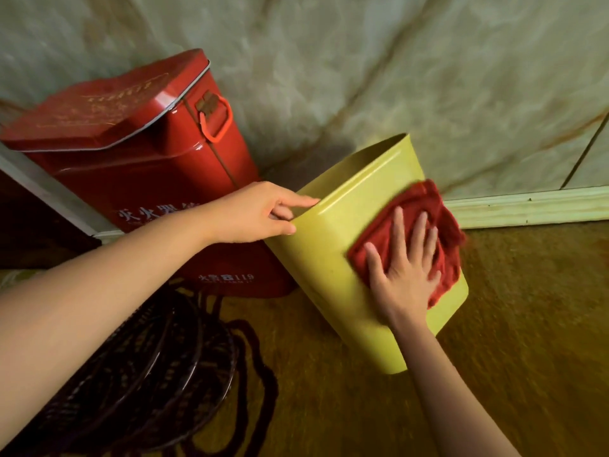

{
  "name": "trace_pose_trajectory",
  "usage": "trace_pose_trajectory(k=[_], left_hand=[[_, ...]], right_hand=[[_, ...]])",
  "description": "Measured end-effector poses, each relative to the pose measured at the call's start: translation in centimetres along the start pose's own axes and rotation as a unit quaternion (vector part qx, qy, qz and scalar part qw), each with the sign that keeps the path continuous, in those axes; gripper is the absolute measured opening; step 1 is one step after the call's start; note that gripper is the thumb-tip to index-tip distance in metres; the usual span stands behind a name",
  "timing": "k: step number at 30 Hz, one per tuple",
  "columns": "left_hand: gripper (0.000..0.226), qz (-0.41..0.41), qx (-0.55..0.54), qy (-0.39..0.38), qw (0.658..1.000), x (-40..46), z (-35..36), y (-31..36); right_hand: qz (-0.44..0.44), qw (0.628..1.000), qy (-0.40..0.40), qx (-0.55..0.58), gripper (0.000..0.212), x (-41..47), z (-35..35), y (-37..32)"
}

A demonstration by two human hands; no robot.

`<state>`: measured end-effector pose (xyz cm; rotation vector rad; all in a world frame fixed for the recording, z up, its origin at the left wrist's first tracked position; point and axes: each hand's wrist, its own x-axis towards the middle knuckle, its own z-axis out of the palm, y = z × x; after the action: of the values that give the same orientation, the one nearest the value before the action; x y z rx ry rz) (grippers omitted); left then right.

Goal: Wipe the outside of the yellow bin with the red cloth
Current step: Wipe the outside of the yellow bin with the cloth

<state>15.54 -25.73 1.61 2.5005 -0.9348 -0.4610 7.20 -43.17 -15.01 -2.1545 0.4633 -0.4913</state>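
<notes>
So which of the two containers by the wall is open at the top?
The yellow bin, tilted and lidless, with the left hand gripping its rim. The red metal box beside it has its lid shut.

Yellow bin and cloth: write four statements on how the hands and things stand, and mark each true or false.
1. The right hand presses the red cloth flat on the yellow bin: true.
2. The left hand grips the red metal box: false, it holds the bin's rim.
3. The bin stands upright: false, it is tilted.
4. The box's lid is shut: true.
</notes>
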Motion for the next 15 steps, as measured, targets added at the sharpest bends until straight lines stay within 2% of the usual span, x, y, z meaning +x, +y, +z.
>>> trace_pose_trajectory(k=[2,4,6,9,12,15], left_hand=[[0.063,0.0,-0.004,-0.014,1.0,-0.4,0.2,0.4],[0.063,0.019,0.022,-0.012,1.0,0.0,0.6,1.4],[0.063,0.035,0.053,-0.011,0.998,1.2,0.8,3.0],[0.055,0.06,0.082,-0.018,0.995,3.6,0.8,5.4],[0.053,0.074,0.068,-0.018,0.995,5.6,1.5,7.8],[0.06,0.074,0.038,-0.075,0.994,5.4,1.4,8.4]], right_hand=[[0.099,0.995,-0.001,0.02,0.064,-2.8,-0.3,3.3],[0.123,0.991,0.006,0.054,0.062,-4.6,-0.3,3.5],[0.053,0.995,0.032,0.076,0.063,-4.4,-0.3,0.8],[-0.108,0.99,0.093,0.011,0.066,-2.6,-1.4,-3.0],[-0.153,0.98,0.129,-0.019,0.073,-1.5,-3.3,-1.6],[-0.159,0.984,0.085,-0.015,0.073,-1.7,-4.1,2.5]])
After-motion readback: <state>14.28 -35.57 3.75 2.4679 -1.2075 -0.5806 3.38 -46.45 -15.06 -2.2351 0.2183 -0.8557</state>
